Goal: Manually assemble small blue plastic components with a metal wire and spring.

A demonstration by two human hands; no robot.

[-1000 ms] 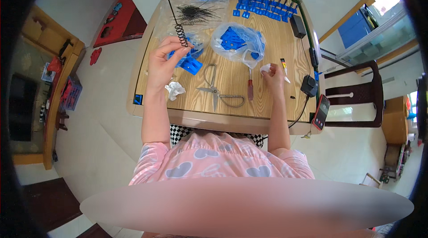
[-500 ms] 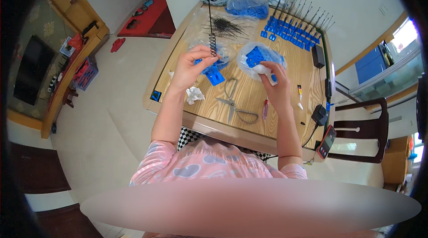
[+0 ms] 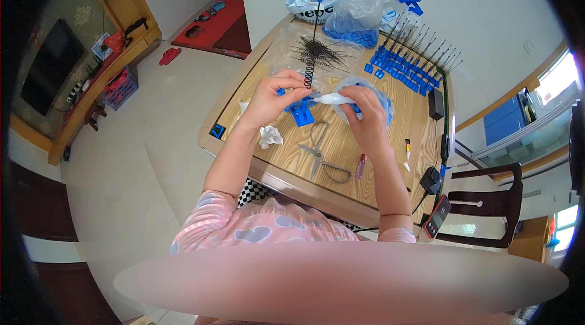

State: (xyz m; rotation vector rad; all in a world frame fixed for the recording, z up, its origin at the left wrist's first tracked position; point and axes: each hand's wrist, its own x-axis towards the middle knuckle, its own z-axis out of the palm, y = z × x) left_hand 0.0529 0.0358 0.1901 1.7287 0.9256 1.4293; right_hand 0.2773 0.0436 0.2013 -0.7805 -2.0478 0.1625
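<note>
Pinched in the fingertips of my left hand [image 3: 275, 98] is a black coil spring [image 3: 309, 74], held upright, with a thin rod and a small blue tip above it. My right hand [image 3: 367, 119] grips a small white squeeze bottle [image 3: 336, 99], lying almost level. Its narrow nozzle points left, close to the spring's lower end; whether they touch I cannot tell. Just below my left fingers is a flat blue plastic piece [image 3: 302, 114], partly hidden. A clear bag of blue parts [image 3: 385, 105] sits behind my right hand.
Open scissors [image 3: 317, 153], a red-handled screwdriver [image 3: 361, 166] and crumpled tissue [image 3: 270, 137] lie nearer me. Beyond are a heap of black springs [image 3: 322, 52] and rows of blue pieces with upright rods [image 3: 405, 70]. A phone [image 3: 436, 218] rests at the right edge, near a chair [image 3: 487, 203].
My right hand has brought the white bottle leftward and turned its nozzle toward the spring's lower end. My left hand keeps the spring upright. The whole view has shifted slightly.
</note>
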